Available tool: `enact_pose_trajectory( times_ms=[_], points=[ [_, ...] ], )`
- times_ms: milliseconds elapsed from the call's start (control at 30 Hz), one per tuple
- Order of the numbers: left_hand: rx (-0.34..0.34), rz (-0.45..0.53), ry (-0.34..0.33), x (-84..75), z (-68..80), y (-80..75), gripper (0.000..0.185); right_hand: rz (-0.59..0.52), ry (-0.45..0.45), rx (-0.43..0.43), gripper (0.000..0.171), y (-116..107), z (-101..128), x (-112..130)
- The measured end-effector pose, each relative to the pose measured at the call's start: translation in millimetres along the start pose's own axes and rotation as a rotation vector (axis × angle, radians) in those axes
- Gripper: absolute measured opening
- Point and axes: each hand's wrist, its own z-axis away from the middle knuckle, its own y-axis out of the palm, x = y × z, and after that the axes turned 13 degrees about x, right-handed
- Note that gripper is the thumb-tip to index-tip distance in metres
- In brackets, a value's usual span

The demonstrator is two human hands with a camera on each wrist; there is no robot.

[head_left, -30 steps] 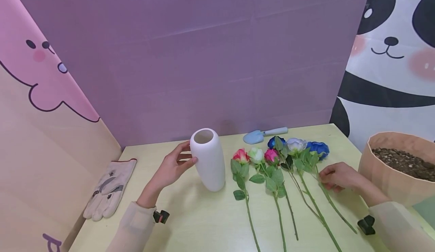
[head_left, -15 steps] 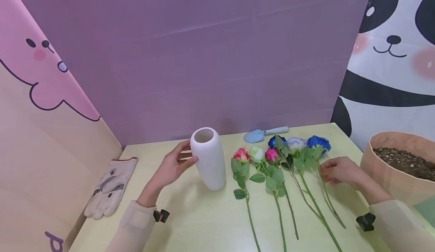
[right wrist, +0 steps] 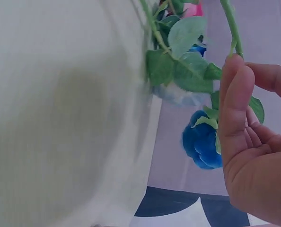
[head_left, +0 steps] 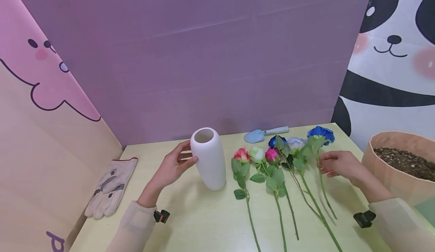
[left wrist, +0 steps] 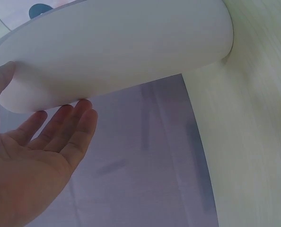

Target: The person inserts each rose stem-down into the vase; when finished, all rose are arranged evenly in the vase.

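A tall white vase (head_left: 210, 165) stands upright on the pale table. My left hand (head_left: 172, 167) holds its upper part, thumb on the near side and fingers at the back; the left wrist view shows the fingertips against the vase (left wrist: 117, 52). At the right, my right hand (head_left: 343, 165) pinches the green stem of a blue rose (head_left: 323, 134) between thumb and fingers. In the right wrist view the bloom of that blue rose (right wrist: 204, 142) shows beyond the hand. Its stem's lower end hangs over the table, casting a shadow.
Several other artificial flowers lie between vase and right hand, among them a red-pink rose (head_left: 241, 155) and a white-green rose (head_left: 256, 154). A blue trowel (head_left: 255, 136) lies behind them. Work gloves (head_left: 110, 189) lie left. A peach pot (head_left: 384, 169) of soil stands far right.
My right hand has moved slightly up and away, lifting the blue rose; its bloom has shifted back and its stem swung more upright. The left hand and vase have stayed put.
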Motion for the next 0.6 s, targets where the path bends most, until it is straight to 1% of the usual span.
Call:
enact_pose_trajectory(
  times_ms=[200,333,467,600],
  points=[
    [0.002,0.003,0.010,-1.5,0.8,0.1,0.066,-0.037,-0.033,-0.015,0.046,-1.4,-1.6,7.4],
    [0.003,0.002,0.016,-1.6,0.7,0.0,0.065,-0.069,-0.071,-0.044,0.048,-1.1,-2.4,14.1],
    [0.003,0.009,0.020,-0.7,0.1,0.0,0.064,-0.115,-0.112,-0.062,0.047,-0.4,-3.1,20.9],
    [0.004,0.019,0.027,-0.7,0.1,0.2,0.063,-0.137,-0.138,-0.071,0.046,0.8,-4.9,27.6]
  ],
)
